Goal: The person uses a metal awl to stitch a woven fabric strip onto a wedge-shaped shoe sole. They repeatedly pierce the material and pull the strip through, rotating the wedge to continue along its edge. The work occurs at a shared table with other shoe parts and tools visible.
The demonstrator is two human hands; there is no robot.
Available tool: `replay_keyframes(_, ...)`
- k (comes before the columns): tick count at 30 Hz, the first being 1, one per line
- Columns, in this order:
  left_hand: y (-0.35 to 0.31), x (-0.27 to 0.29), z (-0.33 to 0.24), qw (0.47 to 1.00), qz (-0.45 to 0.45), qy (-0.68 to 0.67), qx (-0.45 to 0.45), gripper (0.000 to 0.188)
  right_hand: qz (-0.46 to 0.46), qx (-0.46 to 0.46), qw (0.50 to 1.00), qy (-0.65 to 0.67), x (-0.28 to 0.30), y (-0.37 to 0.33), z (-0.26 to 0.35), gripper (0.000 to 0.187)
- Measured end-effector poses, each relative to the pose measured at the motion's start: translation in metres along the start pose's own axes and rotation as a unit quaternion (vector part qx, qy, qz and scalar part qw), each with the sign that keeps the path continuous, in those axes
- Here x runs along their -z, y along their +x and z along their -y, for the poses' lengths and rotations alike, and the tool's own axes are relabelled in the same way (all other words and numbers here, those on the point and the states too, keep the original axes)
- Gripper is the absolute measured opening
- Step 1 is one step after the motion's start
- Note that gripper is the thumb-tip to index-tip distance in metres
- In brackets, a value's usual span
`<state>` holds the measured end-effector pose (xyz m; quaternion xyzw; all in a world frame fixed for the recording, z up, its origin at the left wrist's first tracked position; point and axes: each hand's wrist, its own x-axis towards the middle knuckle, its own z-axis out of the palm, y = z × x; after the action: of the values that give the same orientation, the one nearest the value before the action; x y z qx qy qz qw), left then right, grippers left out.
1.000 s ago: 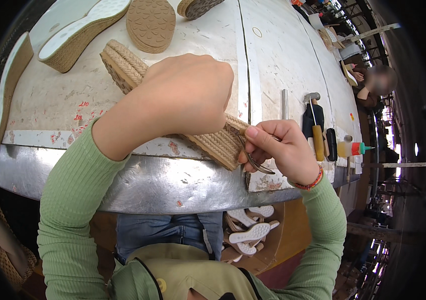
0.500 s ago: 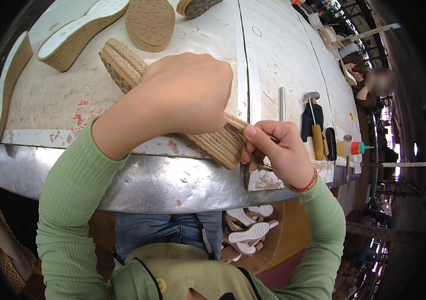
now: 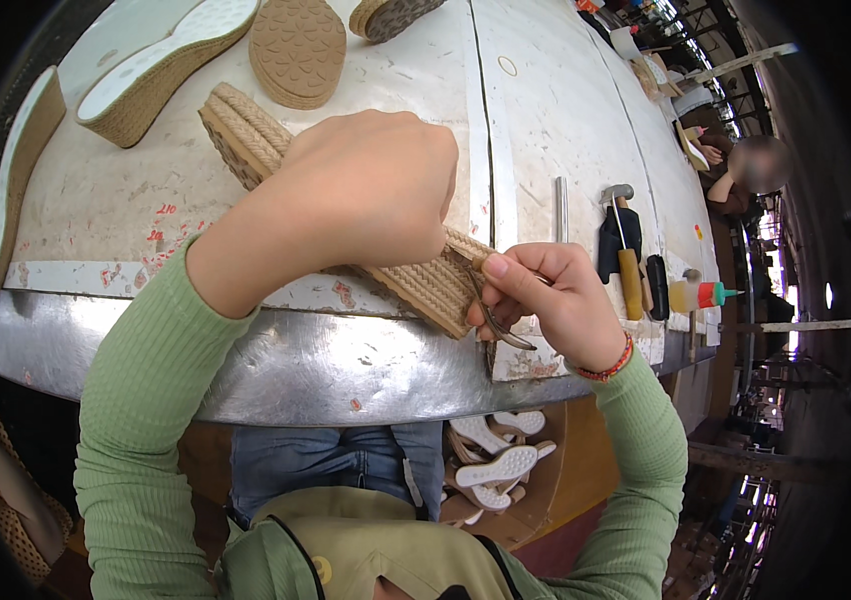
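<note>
A wedge shoe sole wrapped in braided tan jute (image 3: 424, 290) lies slantwise across the near edge of the table. My left hand (image 3: 371, 180) is closed over its middle, and the fingertips are hidden beneath the hand. At the sole's near right end, my right hand (image 3: 551, 295) grips a small pair of metal scissors (image 3: 499, 328) between thumb and fingers. A curved handle shows below the fingers. The blades point toward the braid and appear to touch it, though the tips are hard to make out.
Wedge soles with white tops (image 3: 161, 75) and an upturned brown sole (image 3: 298, 50) lie at the far left. To the right are a metal rod (image 3: 562, 210), a hammer (image 3: 619, 192), a yellow-handled tool (image 3: 631, 285) and a glue bottle (image 3: 691, 296). Below the table, a box holds white soles (image 3: 496, 466).
The scissors have turned slightly in my right hand, so the lower handle now swings out below the fingers. My left hand has shifted very slightly left on the sole.
</note>
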<state>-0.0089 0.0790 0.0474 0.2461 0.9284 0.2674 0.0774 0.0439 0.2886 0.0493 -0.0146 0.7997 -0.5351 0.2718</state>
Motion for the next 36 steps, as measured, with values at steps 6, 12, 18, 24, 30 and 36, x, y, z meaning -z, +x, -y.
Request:
replay_keyframes(6, -0.001, -0.003, 0.001, 1.0, -0.015, 0.003, -0.006, 0.011, 0.015, -0.027, 0.999, 0.007, 0.002, 0.002, 0.007, 0.037)
replay_keyframes(12, -0.001, -0.005, 0.002, 0.999, -0.034, 0.008, -0.016, 0.01, 0.018, -0.038, 0.999, -0.004, 0.003, 0.004, 0.009, 0.037)
replay_keyframes(18, 0.0, 0.002, 0.001, 0.999, 0.031, -0.004, -0.007, 0.016, -0.009, 0.054, 0.997, 0.048, 0.001, -0.002, -0.006, 0.036)
replay_keyframes(24, 0.0, 0.003, -0.003, 0.999, 0.035, 0.004, 0.005, 0.011, -0.29, 0.157, 0.943, -0.052, 0.039, 0.001, -0.027, 0.035)
replay_keyframes(30, 0.0, 0.002, -0.001, 0.999, 0.033, -0.006, -0.015, 0.01, -0.38, 0.104, 0.767, -0.506, 0.099, 0.0, -0.083, 0.023)
replay_keyframes(36, -0.004, 0.005, -0.005, 0.999, 0.045, -0.018, -0.007, 0.013, -0.426, 0.205, 0.708, -0.525, 0.093, -0.008, -0.078, 0.016)
